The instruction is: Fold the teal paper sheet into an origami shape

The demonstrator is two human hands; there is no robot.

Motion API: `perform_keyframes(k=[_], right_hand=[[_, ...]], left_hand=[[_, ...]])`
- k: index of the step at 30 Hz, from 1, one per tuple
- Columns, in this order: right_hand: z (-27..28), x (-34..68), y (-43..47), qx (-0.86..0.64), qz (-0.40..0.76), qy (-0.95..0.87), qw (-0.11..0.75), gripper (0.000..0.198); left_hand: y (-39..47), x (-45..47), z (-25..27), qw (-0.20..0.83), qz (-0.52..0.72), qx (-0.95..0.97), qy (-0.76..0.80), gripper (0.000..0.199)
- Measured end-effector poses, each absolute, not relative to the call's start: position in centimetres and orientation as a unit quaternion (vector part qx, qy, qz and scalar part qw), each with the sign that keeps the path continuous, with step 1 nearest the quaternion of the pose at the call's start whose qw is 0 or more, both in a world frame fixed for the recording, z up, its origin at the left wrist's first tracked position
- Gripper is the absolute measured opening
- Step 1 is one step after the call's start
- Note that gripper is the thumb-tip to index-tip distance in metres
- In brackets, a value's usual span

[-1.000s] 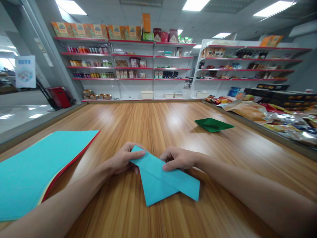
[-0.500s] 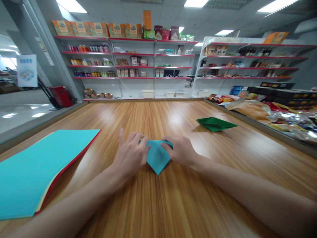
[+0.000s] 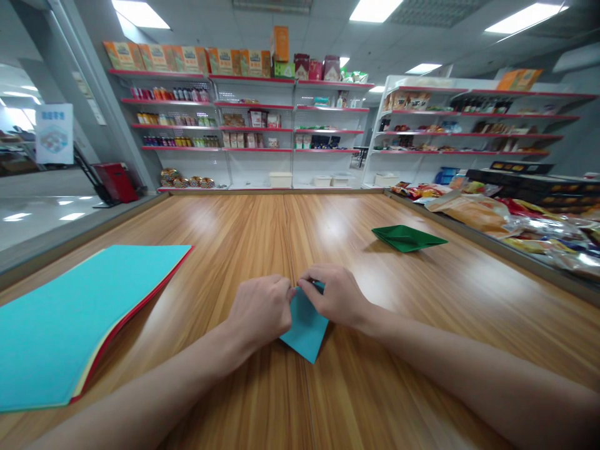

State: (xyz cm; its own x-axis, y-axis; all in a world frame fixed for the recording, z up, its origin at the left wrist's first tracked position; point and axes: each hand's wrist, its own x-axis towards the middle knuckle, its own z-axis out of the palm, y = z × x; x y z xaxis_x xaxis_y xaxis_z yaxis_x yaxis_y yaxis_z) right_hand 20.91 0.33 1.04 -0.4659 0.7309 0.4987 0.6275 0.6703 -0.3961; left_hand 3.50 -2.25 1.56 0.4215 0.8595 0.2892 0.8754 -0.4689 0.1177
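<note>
A folded piece of blue paper [image 3: 309,328] is between my hands at the middle of the wooden table, one pointed corner toward me. My left hand [image 3: 263,307] is closed on its left upper part, fingers curled in and thumb near the top edge. My right hand [image 3: 335,294] pinches the top edge between thumb and forefinger, close beside the left thumb. The fingers hide much of the paper's upper edge. Farther off to the right lies a folded green paper boat-like shape [image 3: 409,238], touched by neither hand.
A stack of coloured sheets [image 3: 94,319], blue on top with yellow and red below, lies at the left of the table [image 3: 225,231]. Packaged snacks [image 3: 478,209] and black boxes border the right edge. Stocked shelves [image 3: 253,128] stand beyond the far edge.
Both hands have come closer together and slightly toward me with the blue paper. The paper has turned a little, and the left fingers have curled in from a more spread pose.
</note>
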Motion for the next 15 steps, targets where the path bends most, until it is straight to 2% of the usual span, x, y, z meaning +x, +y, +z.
perform_keyframes(k=[7,15], right_hand=[[0.93,20.46,0.29,-0.378,0.100,-0.856,0.339,0.012],[1.16,20.75,0.92,-0.400,0.122,-0.846,0.332,0.015]], left_hand=[[-2.48,3.70,1.38,0.117,-0.183,-0.848,-0.483,0.032],[-2.34,3.47,1.40,0.163,-0.198,-0.829,-0.497,0.027]])
